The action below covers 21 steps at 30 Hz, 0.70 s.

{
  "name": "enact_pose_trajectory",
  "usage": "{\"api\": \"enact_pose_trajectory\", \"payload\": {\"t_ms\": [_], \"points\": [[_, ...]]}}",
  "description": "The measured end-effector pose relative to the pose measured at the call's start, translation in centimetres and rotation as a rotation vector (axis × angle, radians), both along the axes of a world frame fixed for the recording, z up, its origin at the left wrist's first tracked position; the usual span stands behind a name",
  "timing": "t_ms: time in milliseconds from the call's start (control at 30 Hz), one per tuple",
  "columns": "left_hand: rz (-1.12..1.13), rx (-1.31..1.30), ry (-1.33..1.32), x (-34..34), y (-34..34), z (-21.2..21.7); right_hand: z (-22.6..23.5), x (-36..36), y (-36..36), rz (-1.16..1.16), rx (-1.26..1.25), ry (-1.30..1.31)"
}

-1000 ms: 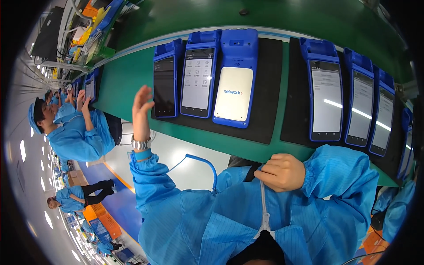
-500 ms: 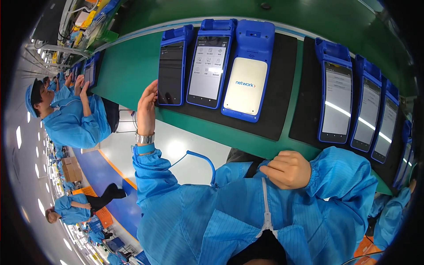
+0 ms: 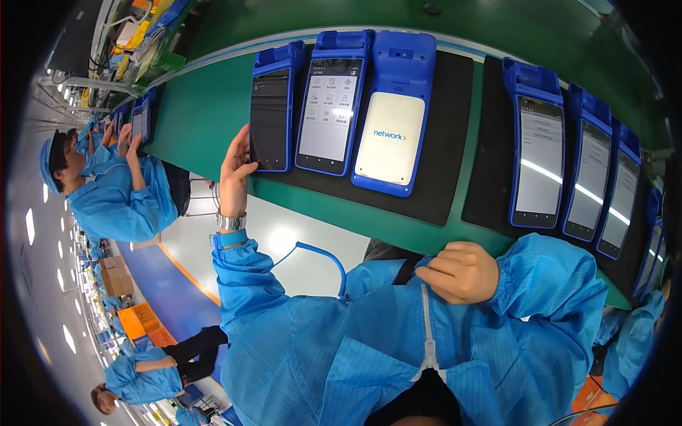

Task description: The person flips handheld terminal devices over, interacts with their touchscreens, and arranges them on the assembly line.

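Right of dark handset (image 3: 270, 121): lit handset (image 3: 327, 121), then face-down handset (image 3: 391, 135); left fingers (image 3: 237, 147) parted, touching dark handset's edge; right fingers (image 3: 447, 266) curled closed.

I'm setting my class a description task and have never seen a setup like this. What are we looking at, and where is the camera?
There is no robot here, just a person's bare hands. A fisheye camera on the person's head looks down, so straight edges bend near the rim. On the green table lie black mats with blue handheld devices. The nearer group has a dark-screened device, one showing icons and one lying back up. The left hand touches the dark-screened device's left edge; whether it grips is unclear. The right hand is curled before the blue jacket, with nothing visible in it.
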<state>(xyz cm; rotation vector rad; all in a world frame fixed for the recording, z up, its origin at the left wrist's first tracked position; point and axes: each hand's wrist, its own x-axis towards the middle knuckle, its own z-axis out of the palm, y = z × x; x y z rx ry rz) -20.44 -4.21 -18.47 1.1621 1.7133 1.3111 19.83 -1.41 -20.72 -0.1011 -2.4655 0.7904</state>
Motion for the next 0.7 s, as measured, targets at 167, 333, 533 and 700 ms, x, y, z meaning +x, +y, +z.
{"api": "enact_pose_trajectory", "payload": {"t_ms": [167, 333, 533, 700], "points": [[0.022, 0.007, -0.002, 0.13, 0.02, -0.21, 0.06, 0.04, 0.02, -0.008, 0.01, -0.001], [0.021, 0.0, 0.071, 0.38, 0.06, 0.02, 0.13, -0.02, 0.03, -0.001, 0.001, -0.013], [0.019, 0.014, 0.053, 0.4, 0.08, -0.09, 0.16, 0.02, 0.03, 0.0, -0.002, -0.019], [0.035, 0.012, 0.046, 0.26, 0.07, -0.22, 0.23, 0.07, 0.03, -0.001, 0.0, -0.017]]}}
